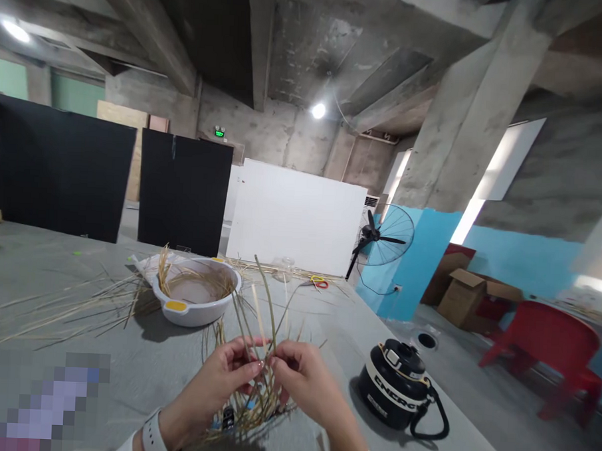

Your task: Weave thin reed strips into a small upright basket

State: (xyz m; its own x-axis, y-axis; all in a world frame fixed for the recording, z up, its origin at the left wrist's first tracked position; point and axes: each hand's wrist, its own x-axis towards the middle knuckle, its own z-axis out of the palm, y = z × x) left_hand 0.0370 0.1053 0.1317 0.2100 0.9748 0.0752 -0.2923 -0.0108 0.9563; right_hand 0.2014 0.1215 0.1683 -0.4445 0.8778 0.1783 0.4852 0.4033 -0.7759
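A loose bundle of greenish and tan straw strands [259,410] stands on the grey table at the lower middle, with several long ends pointing up. My left hand [235,369], with a white band at the wrist, is closed on strands from the left side. From the right, my right hand [297,375] pinches strands close to the left fingertips. The two hands nearly touch. Small dark and blue items show at the base of the bundle, partly hidden by the straw.
Beyond the hands, a white basin [195,314] holds straw and what looks like water. Loose strands [78,302] spread left. Scissors [319,282] lie at the back. A black bottle [396,386] stands right, near the table's edge. A fan [380,235] and red chair [550,336] are farther off.
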